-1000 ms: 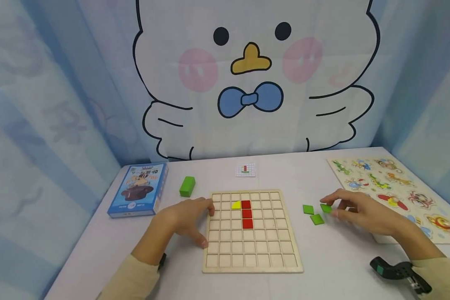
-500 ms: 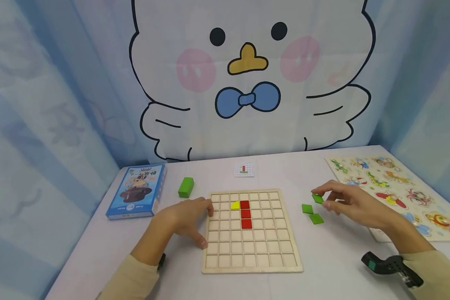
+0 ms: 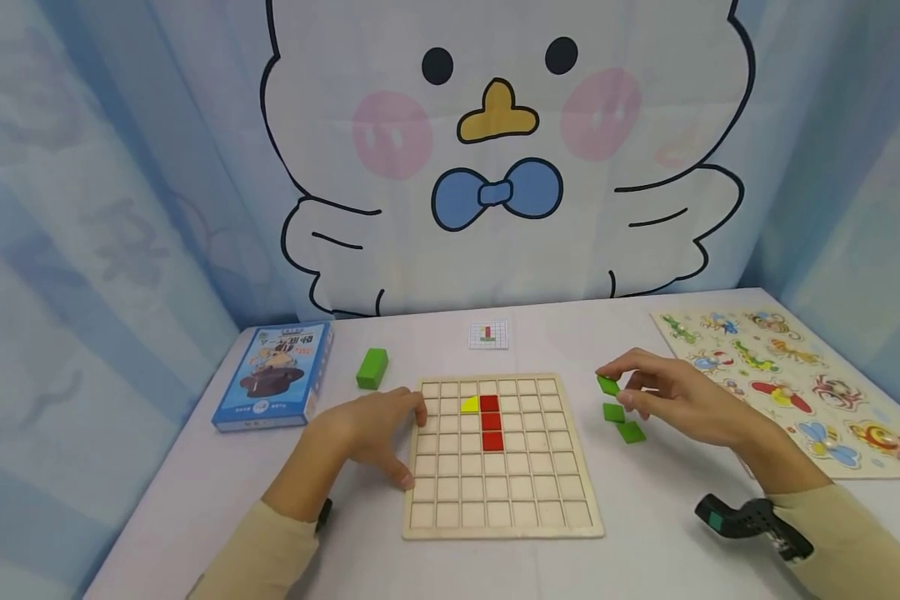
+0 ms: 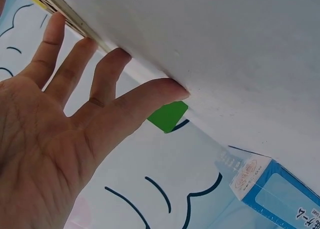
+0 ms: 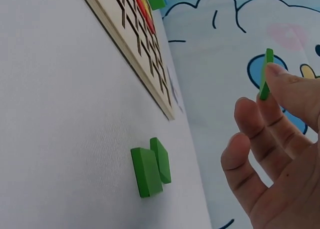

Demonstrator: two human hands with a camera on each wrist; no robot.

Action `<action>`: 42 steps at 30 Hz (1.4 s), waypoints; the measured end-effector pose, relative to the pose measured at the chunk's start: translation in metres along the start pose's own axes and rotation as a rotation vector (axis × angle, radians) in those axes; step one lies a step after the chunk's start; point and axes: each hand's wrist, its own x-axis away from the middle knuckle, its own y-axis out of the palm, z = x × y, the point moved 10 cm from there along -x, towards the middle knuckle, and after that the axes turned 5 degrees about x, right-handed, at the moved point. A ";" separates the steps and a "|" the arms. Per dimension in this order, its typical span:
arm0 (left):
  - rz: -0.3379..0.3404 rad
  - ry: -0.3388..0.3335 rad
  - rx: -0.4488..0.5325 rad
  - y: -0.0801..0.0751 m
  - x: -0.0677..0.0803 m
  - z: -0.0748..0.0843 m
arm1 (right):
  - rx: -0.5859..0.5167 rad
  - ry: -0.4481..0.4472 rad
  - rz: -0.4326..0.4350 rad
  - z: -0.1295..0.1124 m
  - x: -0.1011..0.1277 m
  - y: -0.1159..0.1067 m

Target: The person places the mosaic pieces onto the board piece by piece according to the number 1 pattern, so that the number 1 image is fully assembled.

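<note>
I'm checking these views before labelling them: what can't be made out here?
- Pattern card: head view, too small to read beyond a red and green mark.
- Blue box: its print is too small; cut off by the edge in the left wrist view.
- Green tile pinched by the right hand: right wrist view shows it edge-on, its face hidden.

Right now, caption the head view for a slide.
Right hand pinches a green tile beside the wooden grid board; left hand steadies it.

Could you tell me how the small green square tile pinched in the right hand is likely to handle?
The small green square tile looks stiff and probably light, as fingertips alone hold it. Being flat, it should lie still rather than roll, like the two green tiles on the table.
</note>
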 end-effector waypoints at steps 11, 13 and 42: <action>-0.001 -0.009 0.008 -0.001 0.001 0.000 | -0.100 -0.052 -0.052 -0.010 -0.021 0.023; 0.000 -0.008 0.007 -0.002 0.001 0.000 | -0.101 -0.051 -0.061 -0.012 -0.025 0.027; -0.001 -0.008 0.009 -0.001 -0.003 -0.001 | -0.140 -0.043 -0.130 -0.025 -0.055 0.065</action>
